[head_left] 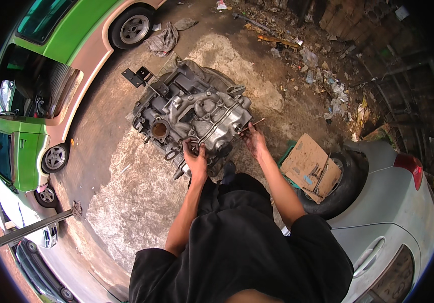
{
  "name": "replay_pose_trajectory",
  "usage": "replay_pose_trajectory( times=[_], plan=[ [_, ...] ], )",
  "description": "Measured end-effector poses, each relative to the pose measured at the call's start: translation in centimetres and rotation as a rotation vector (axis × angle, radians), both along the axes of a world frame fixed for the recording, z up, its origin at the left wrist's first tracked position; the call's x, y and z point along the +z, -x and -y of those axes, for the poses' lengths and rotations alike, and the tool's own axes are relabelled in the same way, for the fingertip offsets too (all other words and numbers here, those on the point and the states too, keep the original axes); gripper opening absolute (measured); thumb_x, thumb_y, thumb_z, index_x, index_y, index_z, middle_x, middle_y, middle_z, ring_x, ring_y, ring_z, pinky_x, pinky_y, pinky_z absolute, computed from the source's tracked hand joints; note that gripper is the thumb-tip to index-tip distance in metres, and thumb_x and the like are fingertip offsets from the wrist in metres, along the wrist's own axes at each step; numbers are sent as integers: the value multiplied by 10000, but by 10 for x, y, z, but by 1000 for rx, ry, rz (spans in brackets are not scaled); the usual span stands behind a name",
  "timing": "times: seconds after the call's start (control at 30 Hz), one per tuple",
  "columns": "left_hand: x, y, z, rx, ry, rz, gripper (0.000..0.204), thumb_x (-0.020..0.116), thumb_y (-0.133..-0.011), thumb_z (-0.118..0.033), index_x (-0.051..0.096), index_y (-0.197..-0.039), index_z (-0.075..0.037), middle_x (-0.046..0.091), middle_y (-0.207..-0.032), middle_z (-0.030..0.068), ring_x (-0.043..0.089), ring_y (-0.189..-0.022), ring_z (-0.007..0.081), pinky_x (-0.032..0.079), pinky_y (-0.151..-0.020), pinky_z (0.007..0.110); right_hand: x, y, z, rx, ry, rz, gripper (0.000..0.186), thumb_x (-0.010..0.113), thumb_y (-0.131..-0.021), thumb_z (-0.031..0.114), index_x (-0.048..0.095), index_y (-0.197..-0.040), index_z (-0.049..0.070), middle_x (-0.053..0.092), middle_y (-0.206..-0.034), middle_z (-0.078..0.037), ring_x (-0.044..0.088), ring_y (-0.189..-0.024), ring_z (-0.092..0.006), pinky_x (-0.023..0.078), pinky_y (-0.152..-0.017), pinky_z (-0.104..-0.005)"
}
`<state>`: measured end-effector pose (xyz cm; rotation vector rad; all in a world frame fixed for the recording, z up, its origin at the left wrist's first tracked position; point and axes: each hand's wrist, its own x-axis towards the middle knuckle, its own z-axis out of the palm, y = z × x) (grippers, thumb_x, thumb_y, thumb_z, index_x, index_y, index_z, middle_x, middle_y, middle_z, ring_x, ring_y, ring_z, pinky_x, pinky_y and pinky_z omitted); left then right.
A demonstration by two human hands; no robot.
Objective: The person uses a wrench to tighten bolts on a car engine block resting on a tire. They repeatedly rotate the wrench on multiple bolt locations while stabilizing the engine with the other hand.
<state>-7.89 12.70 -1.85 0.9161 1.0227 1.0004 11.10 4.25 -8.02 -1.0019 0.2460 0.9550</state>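
Observation:
A grey metal car engine (189, 108) stands in front of me, with valve covers, a curved intake manifold and a round brown opening on its left part. My left hand (195, 155) is at its near edge, fingers curled in a pinch; whatever lies between them is too small to make out. At the near right corner of the engine, my right hand (253, 140) has its fingers closed on a thin metal rod (258, 121), whose free end sticks out to the right. A black bracket (135, 77) rises from the engine's far left side.
A tyre (350, 189) lies to my right, partly under a cardboard piece (310, 164) with tools on it. Beside it is a silver car (393, 202). A green van (30, 151) stands at left. Litter (335, 96) lines the far right; a rag (163, 40) lies beyond the engine.

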Motion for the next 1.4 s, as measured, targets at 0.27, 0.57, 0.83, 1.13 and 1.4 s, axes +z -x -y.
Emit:
replay_pose_trajectory(
  times=[0.27, 0.57, 0.83, 1.13, 1.4],
  plan=[
    [0, 5, -12, -104, 281, -98, 76, 526, -947, -134, 551, -990, -77, 413, -625, -5, 397, -498, 117, 339, -427, 284, 2, -1, -1, 19, 21, -27, 309, 599, -990, 190, 431, -1203, 43, 548, -858, -78, 573, -743, -222, 505, -648, -348],
    [8, -2, -23, 1, 379, 52, 94, 540, -932, -161, 533, -921, -69, 285, -537, -28, 276, -376, 102, 205, -358, 284, 8, -1, -2, 9, 5, -12, 207, 607, -983, 165, 490, -1099, 38, 559, -860, -79, 570, -731, -226, 503, -651, -352],
    [8, -3, -14, 89, 243, 137, 70, 536, -945, -136, 521, -934, -69, 323, -546, -33, 292, -382, 80, 208, -359, 264, 8, 0, -2, -4, -13, -12, 222, 609, -981, 152, 492, -1135, 43, 551, -880, -86, 566, -756, -230, 498, -663, -365],
    [-13, -3, -11, -23, -72, -112, 61, 524, -936, -76, 547, -985, -49, 381, -569, -46, 310, -396, 52, 231, -359, 259, 8, -2, -1, 22, -21, -28, 505, 625, -973, 169, 324, -1354, 32, 540, -901, -86, 567, -764, -235, 501, -683, -363],
    [-9, 3, -10, -132, -553, -534, 90, 563, -838, -11, 614, -910, 4, 539, -683, 86, 496, -555, 192, 386, -520, 335, 9, -5, 1, 60, 9, -36, 406, 642, -965, 200, 406, -1246, 27, 567, -894, -102, 589, -760, -237, 511, -672, -365]
  ],
)
